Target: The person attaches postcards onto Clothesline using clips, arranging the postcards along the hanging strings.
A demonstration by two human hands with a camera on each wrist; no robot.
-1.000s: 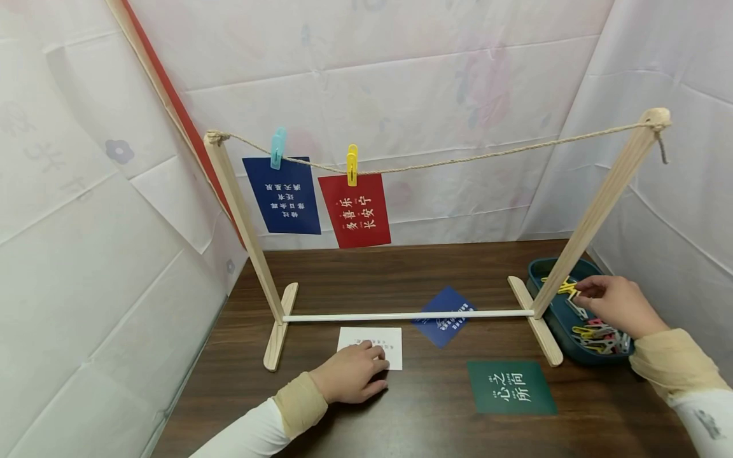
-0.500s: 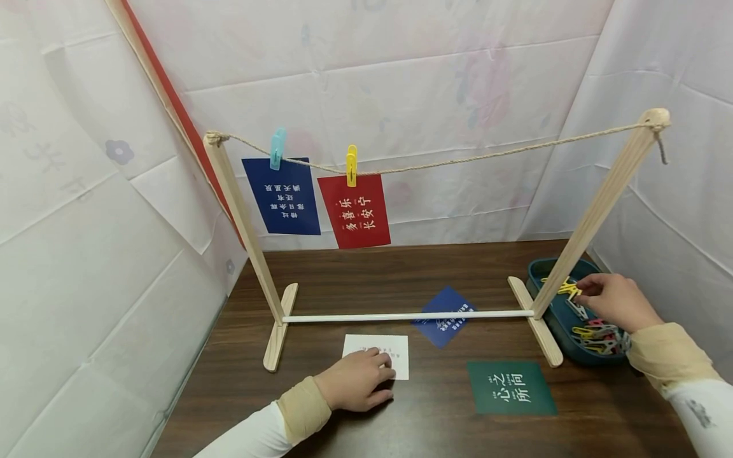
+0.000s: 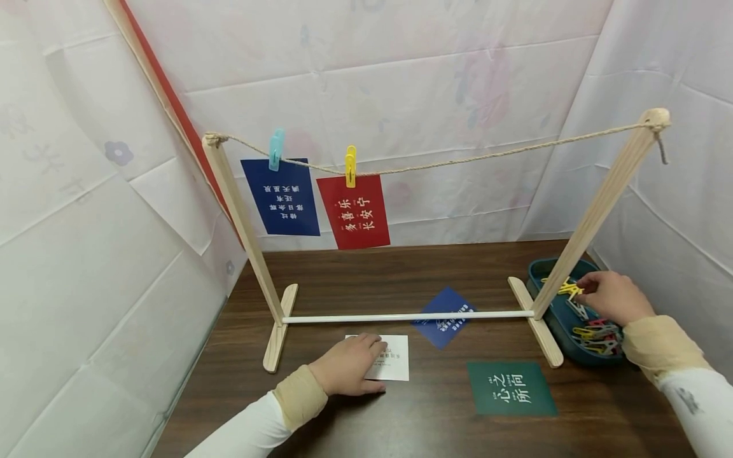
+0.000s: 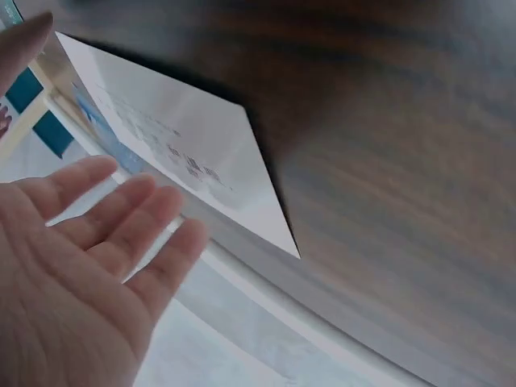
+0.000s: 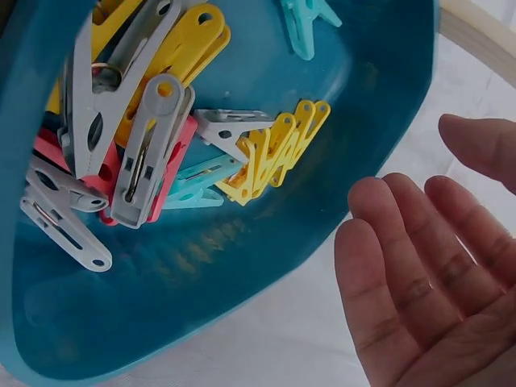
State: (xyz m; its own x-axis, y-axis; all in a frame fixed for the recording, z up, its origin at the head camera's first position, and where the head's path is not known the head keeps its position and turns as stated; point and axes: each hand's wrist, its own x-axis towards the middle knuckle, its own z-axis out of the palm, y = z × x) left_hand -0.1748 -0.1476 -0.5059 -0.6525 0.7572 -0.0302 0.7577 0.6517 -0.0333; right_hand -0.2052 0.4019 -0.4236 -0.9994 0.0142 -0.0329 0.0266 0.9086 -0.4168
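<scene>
My left hand is over the left part of a white card with small print on the table. In the left wrist view its fingers are spread and loosely straight, not gripping the card. My right hand hovers over a teal plastic basket at the right. Nothing is between its relaxed fingers and thumb in the right wrist view. Grey, yellow, red and turquoise clothespins lie in the basket, including a grey clothespin and a row of yellow clothespins.
A wooden stand holds a rope with a blue card and a red card clipped on it. Another blue card lies under the white rod; a green card lies in front.
The white card has slid slightly toward me and to the right. My left hand moved with it, then shifted back leftward and away from me. My right hand has barely moved over the basket.
</scene>
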